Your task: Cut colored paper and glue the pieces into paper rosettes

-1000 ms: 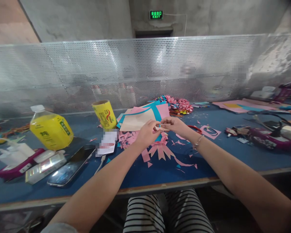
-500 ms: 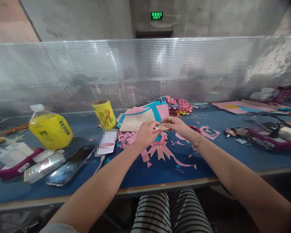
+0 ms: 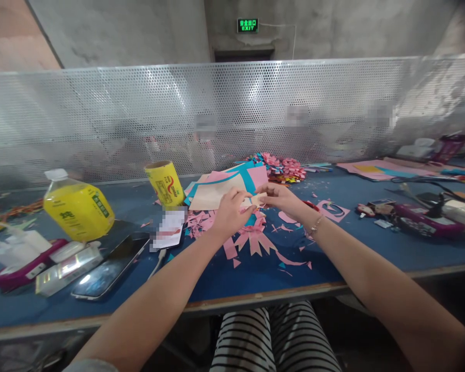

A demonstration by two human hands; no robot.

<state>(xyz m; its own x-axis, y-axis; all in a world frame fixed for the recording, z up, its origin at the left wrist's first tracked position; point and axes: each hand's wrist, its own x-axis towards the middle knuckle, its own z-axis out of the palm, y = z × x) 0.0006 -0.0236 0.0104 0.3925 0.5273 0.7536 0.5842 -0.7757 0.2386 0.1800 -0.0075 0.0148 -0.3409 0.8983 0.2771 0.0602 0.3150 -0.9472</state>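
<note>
Between my two hands is a small cream paper strip (image 3: 259, 198), pinched at both ends above the table. My left hand (image 3: 232, 209) has its fingers closed on the strip's left side, and part of the strip is hidden behind them. The fingertips of my right hand (image 3: 281, 199) grip its right end. Just below lies a pink paper rosette (image 3: 256, 238) with notched ribbon tails, partly covered by my left hand. Sheets of cream paper (image 3: 213, 194), with blue and pink ones under them, lie right behind my hands.
Pink scraps (image 3: 201, 222) litter the table around my hands. To the left are a yellow roll (image 3: 165, 183), a yellow jug (image 3: 79, 209) and a phone (image 3: 108, 268). A heap of paper flowers (image 3: 282, 168) sits against the perforated metal screen (image 3: 240, 113).
My fingers have shifted along the cream paper, and more of it now shows, flatter, between the hands. The view has moved slightly; the table items stay in place.
</note>
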